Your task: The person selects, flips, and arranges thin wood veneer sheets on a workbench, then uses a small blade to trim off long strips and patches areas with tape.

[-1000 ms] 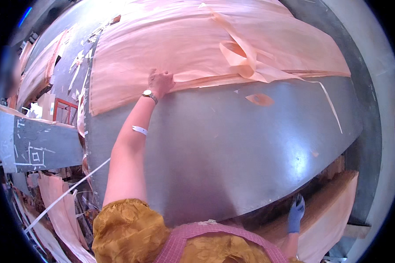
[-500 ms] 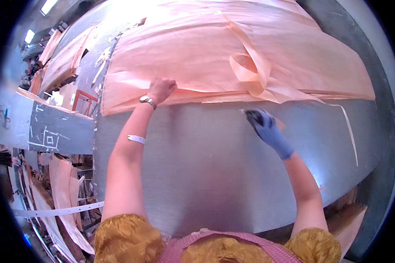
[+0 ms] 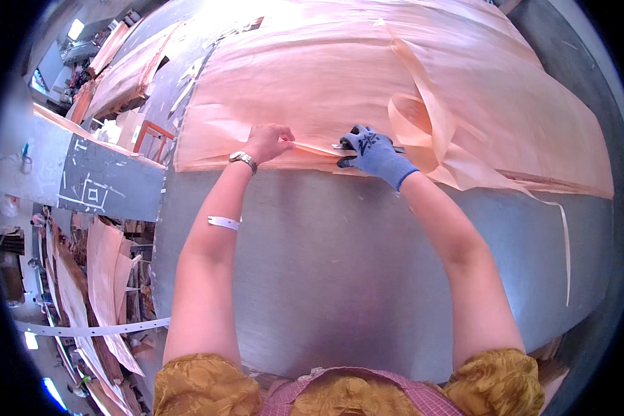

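Note:
Thin pinkish wood veneer sheets (image 3: 312, 83) lie stacked on a grey metal table (image 3: 312, 256). My bare left hand (image 3: 268, 143), with a watch at the wrist, is closed in a pinch on the lifted near edge of the top sheet. Close to its right, my right hand (image 3: 376, 151) in a blue-and-black glove grips a slim knife-like tool (image 3: 338, 146) with a bright tip, right at that edge. Most of the tool is hidden in the glove. A curled veneer strip (image 3: 433, 104) lies over the stack, right of the gloved hand.
A narrow offcut (image 3: 567, 256) trails over the table on the right. Further veneer stacks (image 3: 128, 73) lie at the far left, near an orange frame (image 3: 152, 135). Long veneer pieces (image 3: 106, 270) stand low on the left. A white perforated strap (image 3: 93, 331) runs to the table's left edge.
My right hand has moved left and up from the bare table to the veneer edge beside my left hand. My left hand still pinches the sheet. The view has shifted slightly.

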Demonstrator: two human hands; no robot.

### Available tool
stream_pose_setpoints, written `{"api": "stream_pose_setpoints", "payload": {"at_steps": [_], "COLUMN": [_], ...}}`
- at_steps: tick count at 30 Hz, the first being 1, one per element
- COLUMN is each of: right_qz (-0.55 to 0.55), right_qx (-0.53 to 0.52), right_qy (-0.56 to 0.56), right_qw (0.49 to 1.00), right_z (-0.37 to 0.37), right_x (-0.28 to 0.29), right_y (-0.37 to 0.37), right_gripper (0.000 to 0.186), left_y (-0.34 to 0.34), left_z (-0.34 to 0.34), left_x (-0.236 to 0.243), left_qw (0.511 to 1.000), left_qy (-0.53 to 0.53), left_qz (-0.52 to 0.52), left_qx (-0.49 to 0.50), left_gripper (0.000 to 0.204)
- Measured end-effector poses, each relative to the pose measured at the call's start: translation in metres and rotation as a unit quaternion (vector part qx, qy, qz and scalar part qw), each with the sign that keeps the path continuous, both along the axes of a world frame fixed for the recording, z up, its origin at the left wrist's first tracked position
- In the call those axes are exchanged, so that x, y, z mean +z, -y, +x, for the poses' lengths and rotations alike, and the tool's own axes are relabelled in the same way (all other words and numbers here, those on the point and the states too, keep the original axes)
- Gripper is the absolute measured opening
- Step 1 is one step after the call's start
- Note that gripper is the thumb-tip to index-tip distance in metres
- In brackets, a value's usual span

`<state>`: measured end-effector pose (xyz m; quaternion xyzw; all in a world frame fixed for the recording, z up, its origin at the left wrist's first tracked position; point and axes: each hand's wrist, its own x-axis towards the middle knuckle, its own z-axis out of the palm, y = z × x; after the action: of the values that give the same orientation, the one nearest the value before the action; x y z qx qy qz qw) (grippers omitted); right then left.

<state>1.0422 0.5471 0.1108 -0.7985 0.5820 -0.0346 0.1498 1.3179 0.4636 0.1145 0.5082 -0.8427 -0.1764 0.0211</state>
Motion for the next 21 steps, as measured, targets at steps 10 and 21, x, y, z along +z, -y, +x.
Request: {"api": "stream_pose_setpoints", "payload": {"at_steps": [10, 21], "right_qz": [-0.040, -0.005], "right_qx": [0.019, -0.008], "right_qy": [0.047, 0.078], "right_qw": [0.998, 0.997], "right_z": [0.001, 0.004], "right_x": [-0.018, -0.030], "right_y": [0.016, 0.035], "right_gripper": [0.028, 0.026], "left_y": [0.006, -0.005], "left_z": [-0.006, -0.011], "left_x": [0.003, -0.011], "left_qw": [1.000, 0.994], "left_qy": [0.012, 0.070], "left_qz": [0.013, -0.053], "left_qx": [-0.011, -0.070], "left_gripper": [0.034, 0.045]}}
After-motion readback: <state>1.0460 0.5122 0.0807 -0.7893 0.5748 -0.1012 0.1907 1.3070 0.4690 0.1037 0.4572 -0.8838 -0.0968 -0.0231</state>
